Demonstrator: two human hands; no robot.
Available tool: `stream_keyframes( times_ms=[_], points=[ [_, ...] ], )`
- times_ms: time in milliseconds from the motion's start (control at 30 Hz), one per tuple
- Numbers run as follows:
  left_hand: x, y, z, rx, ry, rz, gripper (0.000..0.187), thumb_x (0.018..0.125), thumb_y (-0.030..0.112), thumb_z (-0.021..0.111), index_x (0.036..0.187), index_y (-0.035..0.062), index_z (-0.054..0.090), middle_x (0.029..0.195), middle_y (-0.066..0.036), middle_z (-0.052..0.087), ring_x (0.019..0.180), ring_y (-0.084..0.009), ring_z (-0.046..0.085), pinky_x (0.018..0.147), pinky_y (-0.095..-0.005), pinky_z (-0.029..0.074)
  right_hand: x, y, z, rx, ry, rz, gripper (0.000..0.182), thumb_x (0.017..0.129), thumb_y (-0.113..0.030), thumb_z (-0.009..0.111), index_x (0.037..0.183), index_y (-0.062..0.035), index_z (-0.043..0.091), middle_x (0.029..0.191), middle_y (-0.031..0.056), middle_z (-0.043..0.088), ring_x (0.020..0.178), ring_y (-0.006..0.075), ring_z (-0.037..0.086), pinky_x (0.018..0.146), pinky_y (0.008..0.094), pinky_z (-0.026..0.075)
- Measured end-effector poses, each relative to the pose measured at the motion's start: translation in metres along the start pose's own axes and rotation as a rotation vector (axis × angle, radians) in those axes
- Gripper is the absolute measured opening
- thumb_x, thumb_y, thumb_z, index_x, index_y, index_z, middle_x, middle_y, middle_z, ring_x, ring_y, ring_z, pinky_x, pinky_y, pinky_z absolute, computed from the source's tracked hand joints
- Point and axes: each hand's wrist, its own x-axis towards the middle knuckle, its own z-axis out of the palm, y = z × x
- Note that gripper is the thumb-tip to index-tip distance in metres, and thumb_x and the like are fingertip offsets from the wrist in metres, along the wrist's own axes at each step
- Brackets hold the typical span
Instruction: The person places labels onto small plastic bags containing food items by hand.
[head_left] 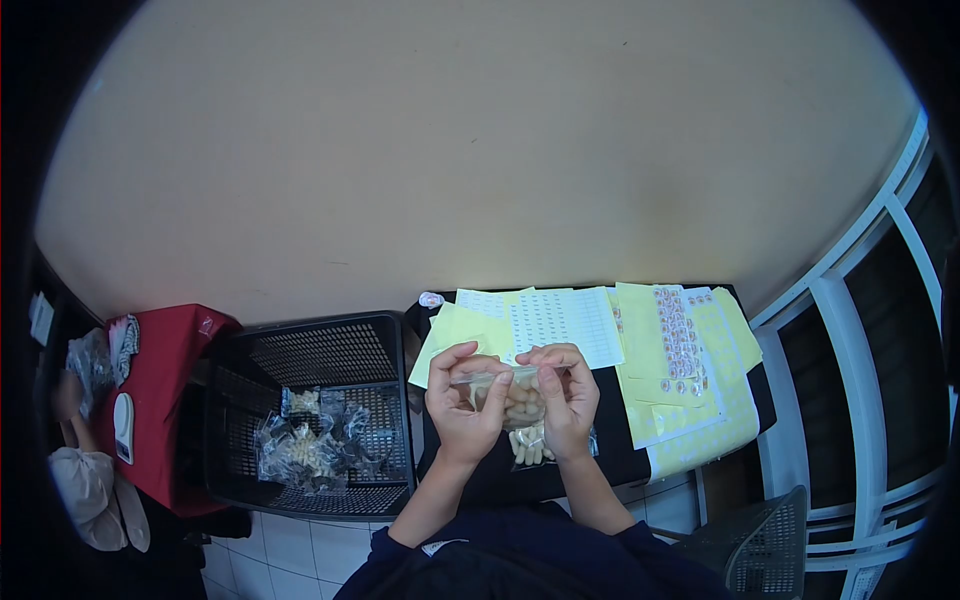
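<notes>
Between my hands is a clear plastic bag point(523, 405) with pale, finger-shaped pieces inside. My left hand point(466, 415) pinches the left end of its top edge between thumb and fingers. The right end of that edge is pinched in my right hand point(567, 405). Just below, a second clear bag point(530, 448) of similar pale pieces lies on the black-covered table point(480, 480), partly hidden by my hands. Sheets of small printed labels point(565, 325) lie behind my hands, with yellow backing paper point(455, 335) beside them.
On the left stands a black plastic basket point(300, 332) holding several filled bags point(310, 450). Beyond it, a red-covered table point(165, 365) bears a white device point(123, 420), near another person's sleeve point(85, 485). More label sheets point(680, 345) lie right, beside a white metal frame point(845, 350). A dark crate point(770, 550) stands lower right.
</notes>
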Motion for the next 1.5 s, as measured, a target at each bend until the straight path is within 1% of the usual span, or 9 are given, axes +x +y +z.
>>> stream_keyframes(
  times_ms=[533,600,800,1000,1100,1167,1200,1267,1500],
  points=[
    [0.0,0.0,0.001,-0.052,-0.045,-0.069,0.042,0.075,-0.003,0.059,0.111,-0.0019,0.035,0.084,-0.011,0.058,0.082,-0.0133,0.056,0.074,-0.0233,0.044,0.003,0.002,-0.01,-0.063,0.023,-0.026,0.005,0.086,-0.007,0.049,0.085,-0.0026,0.05,0.084,0.0072,0.052,0.084,0.0178,0.057,0.093,0.0397,0.036],
    [0.0,0.0,-0.003,-0.319,-0.091,-0.14,0.03,0.079,0.0,0.056,0.105,-0.0025,0.041,0.089,-0.012,0.057,0.087,-0.0148,0.055,0.078,-0.0259,0.043,0.005,0.003,-0.012,-0.046,0.035,-0.02,0.005,0.086,-0.007,0.049,0.085,-0.0028,0.05,0.084,0.0071,0.052,0.083,0.0179,0.057,0.093,0.0399,0.036],
    [0.005,-0.013,-0.01,-0.148,-0.104,-0.05,0.007,0.082,0.0,0.052,0.088,-0.001,0.051,0.092,-0.012,0.055,0.087,-0.0165,0.053,0.081,-0.0279,0.039,0.004,0.004,-0.014,0.001,0.039,-0.035,0.004,0.086,-0.007,0.048,0.086,-0.0028,0.048,0.082,0.0061,0.049,0.079,0.0173,0.054,0.091,0.0418,0.037],
    [0.007,-0.02,-0.015,-0.187,-0.189,-0.078,0.006,0.081,0.001,0.055,0.085,-0.0013,0.052,0.085,-0.009,0.056,0.084,-0.0149,0.054,0.078,-0.0261,0.041,-0.001,0.01,-0.03,0.131,-0.02,0.006,0.008,0.085,-0.009,0.048,0.09,-0.0026,0.046,0.088,0.0067,0.046,0.085,0.0172,0.051,0.09,0.0406,0.038],
    [0.007,-0.016,-0.013,-0.11,-0.2,-0.045,0.004,0.079,-0.001,0.057,0.081,-0.0016,0.054,0.081,-0.01,0.057,0.08,-0.0153,0.056,0.073,-0.0252,0.043,0.009,-0.003,-0.037,-0.098,-0.063,-0.098,0.019,0.079,-0.012,0.055,0.094,-0.003,0.046,0.095,0.0091,0.048,0.096,0.0224,0.049,0.095,0.0441,0.031],
    [0.008,-0.016,-0.013,-0.062,-0.223,-0.007,0.004,0.077,-0.002,0.058,0.08,-0.0016,0.055,0.08,-0.01,0.058,0.078,-0.016,0.056,0.071,-0.0252,0.043,0.018,-0.028,-0.03,-1.008,-0.15,-0.408,0.031,0.07,-0.016,0.063,0.097,-0.0064,0.05,0.098,0.0075,0.051,0.106,0.0245,0.045,0.102,0.0491,0.012],
    [0.009,-0.016,-0.012,-0.014,-0.243,0.037,0.004,0.076,-0.002,0.059,0.079,-0.0015,0.056,0.078,-0.011,0.059,0.076,-0.0167,0.057,0.069,-0.0251,0.044,0.019,-0.032,-0.028,-1.013,-0.146,-0.404,0.031,0.07,-0.016,0.063,0.097,-0.0064,0.05,0.098,0.0075,0.051,0.106,0.0245,0.045,0.102,0.0491,0.012],
    [0.011,-0.013,-0.011,0.008,-0.256,0.045,0.004,0.075,-0.003,0.059,0.077,-0.0015,0.057,0.078,-0.011,0.059,0.075,-0.0174,0.057,0.069,-0.0254,0.044,0.02,-0.034,-0.024,-1.148,-0.303,-0.36,0.027,0.069,-0.017,0.063,0.093,-0.0091,0.054,0.097,0.0037,0.054,0.112,0.0248,0.043,0.102,0.0516,-0.003],
    [0.01,-0.009,-0.019,0.116,-0.345,0.02,0.008,0.07,-0.004,0.062,0.077,-0.001,0.059,0.078,-0.011,0.061,0.074,-0.0206,0.059,0.067,-0.0279,0.046,0.012,-0.031,-0.02,-1.134,-0.334,-0.344,0.004,0.072,-0.015,0.061,0.076,-0.0135,0.059,0.083,-0.003,0.057,0.113,0.0212,0.043,0.1,0.0545,-0.008]
  ],
)
